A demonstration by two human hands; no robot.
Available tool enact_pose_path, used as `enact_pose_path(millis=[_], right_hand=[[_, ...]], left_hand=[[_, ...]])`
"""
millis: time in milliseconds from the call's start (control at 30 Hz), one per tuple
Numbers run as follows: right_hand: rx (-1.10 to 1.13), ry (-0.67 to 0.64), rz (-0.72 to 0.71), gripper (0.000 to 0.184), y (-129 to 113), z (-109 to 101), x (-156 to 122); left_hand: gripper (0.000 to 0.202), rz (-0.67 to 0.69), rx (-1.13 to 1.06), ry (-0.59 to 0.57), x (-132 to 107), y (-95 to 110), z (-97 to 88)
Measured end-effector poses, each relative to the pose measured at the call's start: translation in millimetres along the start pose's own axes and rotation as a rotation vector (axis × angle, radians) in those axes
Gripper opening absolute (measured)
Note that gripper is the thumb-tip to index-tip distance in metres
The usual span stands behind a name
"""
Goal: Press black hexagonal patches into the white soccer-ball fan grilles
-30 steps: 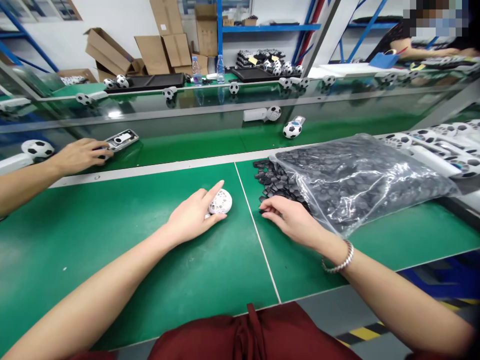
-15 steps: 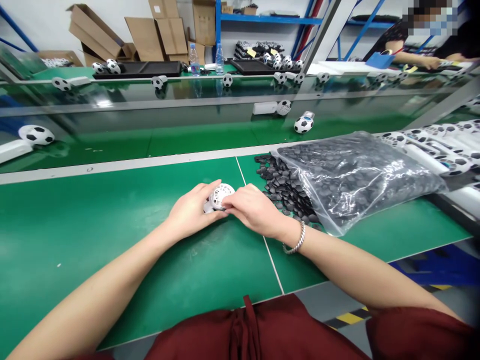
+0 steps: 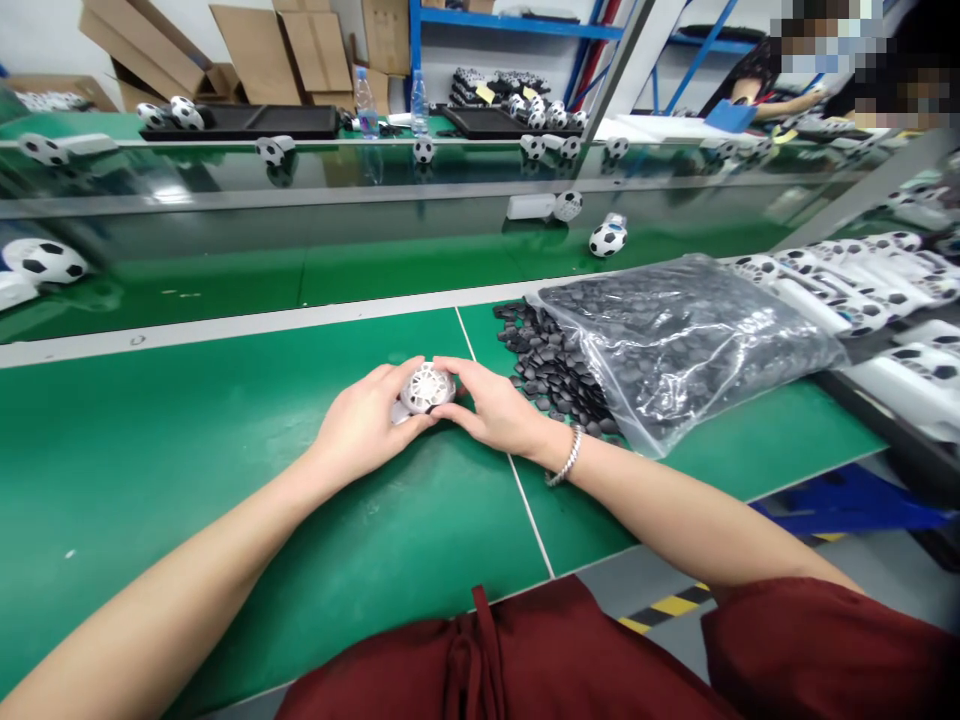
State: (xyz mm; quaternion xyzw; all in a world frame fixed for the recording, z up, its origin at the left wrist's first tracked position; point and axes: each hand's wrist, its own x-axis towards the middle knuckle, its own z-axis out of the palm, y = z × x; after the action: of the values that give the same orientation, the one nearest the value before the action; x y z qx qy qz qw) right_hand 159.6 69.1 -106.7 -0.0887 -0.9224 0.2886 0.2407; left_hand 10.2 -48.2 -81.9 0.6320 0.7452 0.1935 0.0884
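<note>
Between my two hands is a white football-patterned fan head (image 3: 428, 387) with an openwork front facing up. My left hand (image 3: 367, 425) grips it from the left, thumb below and fingers above. From the right, my right hand (image 3: 491, 405) pinches its edge between thumb and fingers. Part of the piece is hidden by my fingers. Just right of my right hand lies a pile of small black pieces (image 3: 555, 365), spilling from the mouth of a clear plastic bag (image 3: 690, 340) full of the same pieces.
The green bench (image 3: 187, 480) lies under my hands. Behind it, a conveyor (image 3: 360, 260) carries football-patterned fans (image 3: 607, 238). Stacked fans (image 3: 847, 280) stand at the right. Across the line are black trays (image 3: 262, 122), bottles (image 3: 365, 105) and a co-worker's arm (image 3: 787, 105).
My right hand has shifted from pinching at the front of the fan head to holding its right edge. The fan head's openwork face is more exposed. The view has turned slightly right.
</note>
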Motion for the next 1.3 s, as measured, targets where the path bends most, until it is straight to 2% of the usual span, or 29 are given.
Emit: enact_pose_path(millis=[133,233,333,433,467,533,667,833,1000,1133,1300], right_hand=[[0.056,0.038,0.020,0.047,-1.4,4.2,1.7],[0.142,0.014,0.094,0.042,-0.6,-4.4,4.9],[0.205,0.070,0.193,0.030,7.3,-30.4,-0.4],[0.032,0.183,0.288,0.015,18.5,-62.2,-18.8],[-0.050,0.177,0.313,0.011,21.1,-70.4,-26.3],[-0.172,0.086,0.322,0.007,22.9,-79.8,-39.9],[-0.330,-0.135,0.315,0.013,17.7,-74.6,-53.5],[-0.461,-0.150,0.422,0.015,18.3,-61.2,-52.4],[-0.321,-0.135,0.378,0.007,18.1,-61.2,-52.7],[-0.096,-0.113,0.326,0.002,3.5,-59.3,-50.0],[-0.023,-0.129,0.097,0.011,-22.2,-51.0,-38.0]], left_hand=[[0.058,0.011,0.054,0.030,-1.0,1.8,1.3],[0.057,0.002,0.035,0.018,-1.2,0.1,1.4],[0.061,0.046,0.019,-0.034,-0.7,-3.9,-0.6],[0.055,0.159,0.047,-0.110,-0.2,-6.0,-2.5],[0.053,0.193,0.059,-0.129,-0.1,-5.7,-2.7],[0.053,0.241,0.072,-0.139,-0.1,-4.1,-2.0],[0.055,0.247,0.081,-0.097,-1.1,-0.6,1.4],[0.054,0.240,0.112,-0.067,-3.6,-0.2,3.4],[0.055,0.252,0.148,-0.053,-3.8,1.1,2.5],[0.059,0.238,0.128,-0.061,-3.7,0.9,1.1],[0.066,0.231,0.058,-0.152,-8.0,1.0,-2.6]])
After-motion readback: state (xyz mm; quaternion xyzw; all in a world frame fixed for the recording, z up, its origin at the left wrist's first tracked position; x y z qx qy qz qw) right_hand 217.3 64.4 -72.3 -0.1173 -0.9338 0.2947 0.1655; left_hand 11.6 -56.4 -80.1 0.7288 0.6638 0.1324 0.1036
